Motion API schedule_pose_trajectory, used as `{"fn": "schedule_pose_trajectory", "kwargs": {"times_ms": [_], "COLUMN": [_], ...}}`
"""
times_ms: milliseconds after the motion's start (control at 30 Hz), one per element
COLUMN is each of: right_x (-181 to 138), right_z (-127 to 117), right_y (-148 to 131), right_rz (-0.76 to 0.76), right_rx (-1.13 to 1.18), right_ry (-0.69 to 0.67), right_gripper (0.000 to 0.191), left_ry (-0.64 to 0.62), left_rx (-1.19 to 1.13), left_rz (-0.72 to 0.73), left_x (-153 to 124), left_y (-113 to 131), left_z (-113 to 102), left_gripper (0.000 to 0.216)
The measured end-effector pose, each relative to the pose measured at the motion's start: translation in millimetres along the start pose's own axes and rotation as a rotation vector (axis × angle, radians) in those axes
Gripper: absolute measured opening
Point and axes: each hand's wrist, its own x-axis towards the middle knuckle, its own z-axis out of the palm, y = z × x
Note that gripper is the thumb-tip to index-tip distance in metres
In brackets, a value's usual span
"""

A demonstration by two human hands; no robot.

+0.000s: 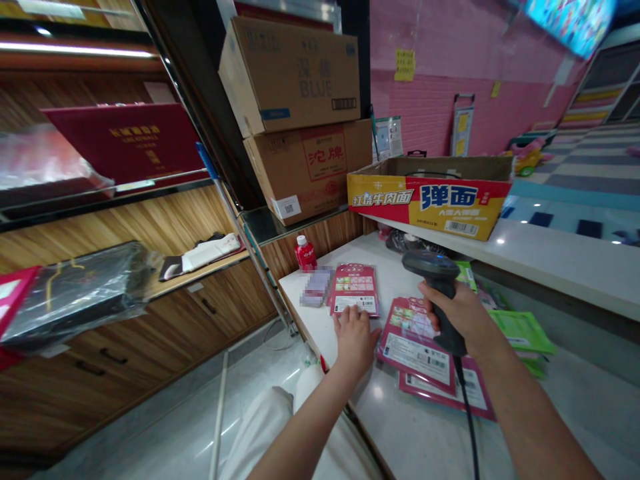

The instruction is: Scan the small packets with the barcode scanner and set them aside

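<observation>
- Barcode scanner (433, 265) right of centre; head's long axis roughly level, nose to frame left; handle slopes down-right, cable drops to bottom edge.
- Right hand (457, 317) clenched round scanner handle, fingers wrapped at its left side.
- Left hand (355, 340) near centre, fingers extended, resting on near edge of pink packet (354, 283); not clenched.
- Pink packet: holed scalloped end toward frame top, label strip toward bottom; long axis unclear.
- Overlapping pink packets (417, 353) below scanner in frame; label strips face lower right. Gap to scanner: cannot tell.
- White counter (383, 427): left edge runs diagonally from left of centre to bottom centre; bare patch lower centre, right of left forearm.
- Tight sides: red bottle (305, 255) beyond pink packet's upper left, green packets (523, 331) right, raised ledge (555, 263) with noodle carton (430, 203) upper right.
</observation>
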Motion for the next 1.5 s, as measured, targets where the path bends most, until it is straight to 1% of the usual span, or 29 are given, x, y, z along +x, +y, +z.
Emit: {"fn": "schedule_pose_trajectory", "kwargs": {"times_ms": [67, 133, 200, 300, 433, 567, 667, 767, 867, 967, 1067, 1133, 1200, 1300, 1367, 1433, 1467, 1500], "right_x": [0.3, 0.7, 1.1, 1.6, 2.1, 1.9, 1.7, 1.6, 1.5, 1.1, 1.0, 1.2, 1.5, 1.2, 0.5, -0.4, -0.8, -1.1], "right_z": [-0.6, -1.3, -1.8, -1.8, -1.5, -1.8, -2.0, -2.2, -2.2, -2.2, -2.2, -2.1, -1.6, -0.1, 1.1, 2.1, 2.5, 2.8], "right_y": [0.0, -0.3, -0.7, -1.4, -1.5, -0.7, -0.4, -0.5, -1.2, -1.6, -0.8, 0.1, 0.8, 1.0, 0.8, 0.6, 0.5, 0.6], "right_rz": [-0.011, -0.003, 0.007, 0.008, 0.003, 0.001, -0.018, -0.013, -0.002, 0.008, -0.003, -0.018, -0.016, -0.004, -0.008, -0.006, -0.002, 0.001], "right_rx": [0.003, -0.003, -0.007, -0.003, 0.002, 0.010, 0.012, 0.007, 0.007, 0.010, 0.000, -0.009, -0.015, -0.018, -0.014, -0.007, -0.005, -0.002], "right_ry": [0.012, 0.026, 0.031, 0.030, 0.029, 0.013, 0.010, 0.018, 0.020, 0.017, 0.009, 0.005, 0.006, 0.006, -0.001, -0.010, -0.013, -0.016], "right_gripper": [0.035, 0.035, 0.035, 0.035, 0.034, 0.035, 0.036, 0.037, 0.036, 0.036, 0.034, 0.034, 0.034, 0.035, 0.036, 0.038, 0.038, 0.038], "left_ry": [-0.021, -0.058, -0.073, -0.038, -0.025, -0.010, -0.004, 0.008, 0.063, 0.163, 0.236, 0.240, 0.234, 0.255, 0.275, 0.264, 0.224, 0.150], "left_rx": [-0.049, -0.123, -0.198, -0.263, -0.267, -0.264, -0.256, -0.232, -0.155, -0.015, 0.100, 0.133, 0.127, 0.016, -0.173, -0.492, -0.688, -0.888], "left_rz": [0.079, 0.190, 0.251, 0.237, 0.236, 0.231, 0.215, 0.202, 0.131, -0.073, -0.275, -0.339, -0.361, -0.384, -0.426, -0.491, -0.523, -0.546], "left_x": [-1.9, -3.7, -4.5, -3.9, -6.1, -14.3, -18.2, -14.2, 0.5, 20.7, 34.4, 36.4, 34.6, 30.8, 30.0, 30.3, 30.5, 30.7], "left_y": [3.2, 6.4, 9.5, 14.3, 22.8, 30.0, 30.7, 25.3, 12.3, -5.7, -21.1, -27.2, -30.5, -35.4, -41.1, -48.4, -52.0, -55.2], "left_z": [-1.0, 0.0, 2.0, 4.4, 5.8, 6.9, 7.2, 5.8, 1.3, -5.0, -9.0, -9.4, -8.4, -6.3, -5.5, -5.6, -6.0, -6.8], "left_gripper": [0.037, 0.032, 0.031, 0.031, 0.027, 0.022, 0.023, 0.025, 0.023, 0.021, 0.032, 0.041, 0.045, 0.047, 0.052, 0.055, 0.052, 0.047]}}
